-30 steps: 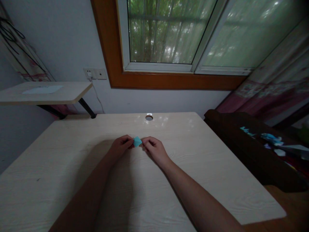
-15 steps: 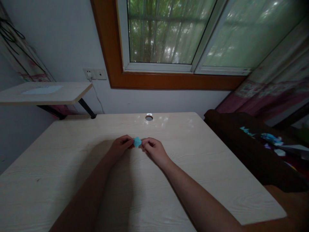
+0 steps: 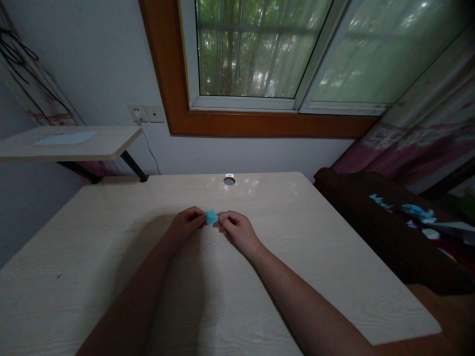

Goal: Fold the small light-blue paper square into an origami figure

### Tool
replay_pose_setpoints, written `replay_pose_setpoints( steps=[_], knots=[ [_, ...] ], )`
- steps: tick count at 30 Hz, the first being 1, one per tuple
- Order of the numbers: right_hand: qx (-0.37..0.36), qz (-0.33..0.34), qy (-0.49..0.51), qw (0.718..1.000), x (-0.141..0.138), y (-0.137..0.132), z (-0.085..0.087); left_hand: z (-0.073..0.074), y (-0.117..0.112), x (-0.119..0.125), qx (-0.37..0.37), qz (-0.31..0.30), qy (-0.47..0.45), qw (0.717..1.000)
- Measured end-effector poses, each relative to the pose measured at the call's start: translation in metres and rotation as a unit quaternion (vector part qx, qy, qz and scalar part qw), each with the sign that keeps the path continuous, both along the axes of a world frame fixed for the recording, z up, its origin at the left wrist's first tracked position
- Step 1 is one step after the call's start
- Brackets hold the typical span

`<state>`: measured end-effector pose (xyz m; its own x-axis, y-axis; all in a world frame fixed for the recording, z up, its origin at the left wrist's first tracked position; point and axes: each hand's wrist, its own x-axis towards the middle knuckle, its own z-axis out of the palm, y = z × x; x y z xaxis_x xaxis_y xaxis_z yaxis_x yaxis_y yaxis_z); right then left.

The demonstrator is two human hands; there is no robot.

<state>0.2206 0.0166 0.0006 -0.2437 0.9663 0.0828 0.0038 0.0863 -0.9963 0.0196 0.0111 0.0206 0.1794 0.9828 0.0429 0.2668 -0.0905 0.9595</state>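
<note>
Blue folded paper, pale wood-grain desk.

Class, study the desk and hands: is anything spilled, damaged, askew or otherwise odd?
Nothing stands out. The left hand and right hand pinch a small blue paper between them over the desk, which shows no spill or damage. The round hole near its far edge looks made, not broken.

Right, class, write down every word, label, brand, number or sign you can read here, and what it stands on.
No text can be read anywhere.
The blue paper, pinched between the left hand and the right hand: plain, no print.
The sheet on the side shelf: too blurred to tell.
The wall socket: no legible marking.
The coloured bits on the dark bench: too small and blurred.
</note>
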Motion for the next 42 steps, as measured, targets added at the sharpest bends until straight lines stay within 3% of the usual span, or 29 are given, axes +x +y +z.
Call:
replay_pose_setpoints(
  steps=[20, 34, 42],
  knots=[
    [0.003, 0.022, 0.015, 1.0, 0.0, 0.002, -0.006, -0.013, 0.004, -0.003, 0.005, -0.025, -0.001, 1.0],
    [0.026, 0.057, -0.022, 0.998, 0.0, 0.001, -0.003, -0.012, 0.004, -0.002, 0.001, -0.035, -0.021, 0.999],
    [0.019, 0.052, -0.03, 0.998, -0.001, -0.001, 0.003, -0.002, 0.001, 0.001, -0.006, -0.015, 0.021, 1.0]
  ],
)
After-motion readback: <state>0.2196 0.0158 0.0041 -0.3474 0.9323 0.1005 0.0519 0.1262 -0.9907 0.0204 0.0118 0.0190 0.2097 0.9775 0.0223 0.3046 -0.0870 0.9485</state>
